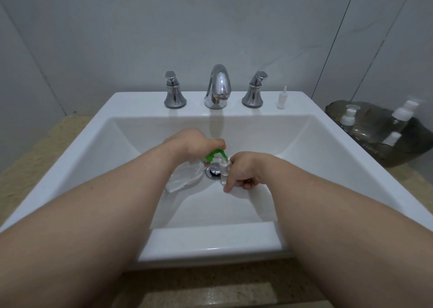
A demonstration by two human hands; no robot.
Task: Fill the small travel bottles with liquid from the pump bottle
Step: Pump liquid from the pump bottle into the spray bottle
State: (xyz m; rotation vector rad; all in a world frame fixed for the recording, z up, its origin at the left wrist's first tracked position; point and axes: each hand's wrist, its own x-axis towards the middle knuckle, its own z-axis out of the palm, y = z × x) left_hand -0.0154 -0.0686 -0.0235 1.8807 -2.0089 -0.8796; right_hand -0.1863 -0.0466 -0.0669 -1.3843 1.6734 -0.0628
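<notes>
Over the white sink basin, my left hand grips the green pump head of a clear pump bottle, which is tilted with its base toward me. The green spout points down into the mouth of a small clear travel bottle. My right hand holds that small bottle upright, fingers curled round it, just right of the drain.
A chrome faucet with two handles stands at the back of the sink. A small white spray insert stands on the rim at right. Further right, a dark tray holds several white-capped travel bottles. Beige counter surrounds the sink.
</notes>
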